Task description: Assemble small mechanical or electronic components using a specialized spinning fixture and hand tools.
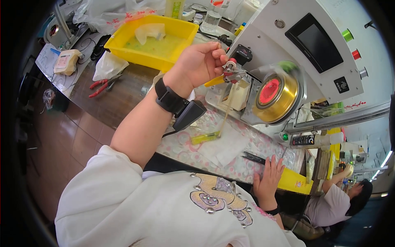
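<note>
My left hand point(201, 61) is raised beside a small metal and red fixture point(233, 71) on a white machine point(263, 45). Its fingers are curled and pressed together at that fixture; what they hold, if anything, is hidden. My right hand point(268, 177) lies flat at the table's front edge with its fingers stretched out. A pair of black tweezers point(253, 157) lies by its fingertips. On the machine's front sits a round gold drum point(290, 94) with a red centre. Below the fixture, a tool with a yellow handle point(205, 138) and a thin shaft rests on the table.
A yellow bin point(181, 31) with a clear bag in it stands at the back left. Red-handled pliers point(101, 87) lie on the brown tabletop point(88, 92). White paper point(224, 148) lies mid-table. A yellow tray point(294, 181) is beside my right hand. Another person point(335, 203) sits far right.
</note>
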### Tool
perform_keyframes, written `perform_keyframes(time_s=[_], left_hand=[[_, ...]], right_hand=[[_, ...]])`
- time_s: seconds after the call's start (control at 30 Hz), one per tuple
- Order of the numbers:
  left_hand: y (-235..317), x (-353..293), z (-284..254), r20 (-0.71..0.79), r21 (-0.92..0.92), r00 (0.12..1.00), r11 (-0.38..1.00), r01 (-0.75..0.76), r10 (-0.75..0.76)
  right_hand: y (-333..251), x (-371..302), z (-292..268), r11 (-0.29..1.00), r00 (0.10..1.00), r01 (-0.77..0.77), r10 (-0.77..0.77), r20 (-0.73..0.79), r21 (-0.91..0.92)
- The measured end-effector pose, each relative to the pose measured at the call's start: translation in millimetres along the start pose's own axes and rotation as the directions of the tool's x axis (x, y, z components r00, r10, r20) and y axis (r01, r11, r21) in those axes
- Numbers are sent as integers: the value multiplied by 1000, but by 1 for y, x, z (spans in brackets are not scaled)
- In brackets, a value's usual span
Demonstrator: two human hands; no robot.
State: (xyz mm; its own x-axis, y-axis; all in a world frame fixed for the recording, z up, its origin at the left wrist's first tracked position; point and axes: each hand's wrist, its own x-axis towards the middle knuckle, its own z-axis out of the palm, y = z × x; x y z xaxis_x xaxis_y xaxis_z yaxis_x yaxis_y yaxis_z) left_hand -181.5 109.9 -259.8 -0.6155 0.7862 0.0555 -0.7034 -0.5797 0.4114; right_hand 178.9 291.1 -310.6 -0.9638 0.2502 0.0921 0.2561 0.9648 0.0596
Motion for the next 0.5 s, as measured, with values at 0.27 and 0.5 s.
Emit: perform_keyframes(time_s=[0.27,0.5], left_hand=[[-2,-1,-3,-14,27,999,999,-30,31],[-5,-8,8,-119,92,991,994,-56,67]], right_hand=[[3,1,8,997,996,70,-68,-61,38],[1,2,8,994,993,84,-79,-84,66]])
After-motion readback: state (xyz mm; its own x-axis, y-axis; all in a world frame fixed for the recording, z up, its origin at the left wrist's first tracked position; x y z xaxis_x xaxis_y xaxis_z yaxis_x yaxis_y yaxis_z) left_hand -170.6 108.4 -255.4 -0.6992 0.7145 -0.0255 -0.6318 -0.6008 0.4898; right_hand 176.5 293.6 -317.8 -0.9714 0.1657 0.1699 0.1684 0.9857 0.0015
